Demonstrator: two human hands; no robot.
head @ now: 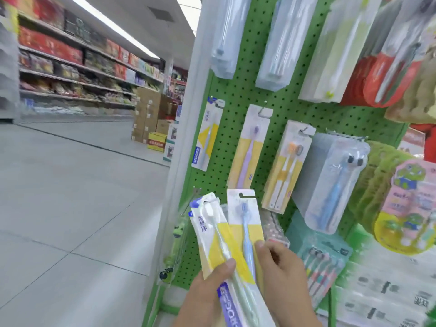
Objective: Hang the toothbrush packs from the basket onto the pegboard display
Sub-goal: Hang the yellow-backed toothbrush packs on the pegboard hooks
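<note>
Green pegboard (290, 109) fills the right half of the frame, running from the top edge down to the lower centre, with toothbrush packs hanging on hooks in rows. Low in the centre of the frame, two bare hands hold a fan of packs in front of the board's lower left corner.

The left hand (207, 289) grips the bottom of a white-and-yellow pack (212, 234), thumb curled over its front. This pack's long axis tilts up and to the left, its hang hole uppermost. The right hand (280, 272) pinches the lower right edge of a second pack with a blue brush (245, 223), fingers curled behind the card. That pack stands nearly upright, its slotted hang tab at the top, pointing toward the board.

Directly above the blue-brush pack, near it in the frame's centre, hangs a matching yellow card with a purple brush (250, 147) on its hook. The hang tab lies well above the pinching fingers, so the pack would need to travel up and toward the board along its own length; the right hand looks the better placed for that lift.

Writing: the left-hand pack carries vertical Chinese characters in blue and a blue band with white lettering near the bottom, too blurred to read. A hung pack at centre left (207, 135) bears similar unreadable blue print. No basket is visible. Blurred store shelves (70, 67) fill the upper left.
</note>
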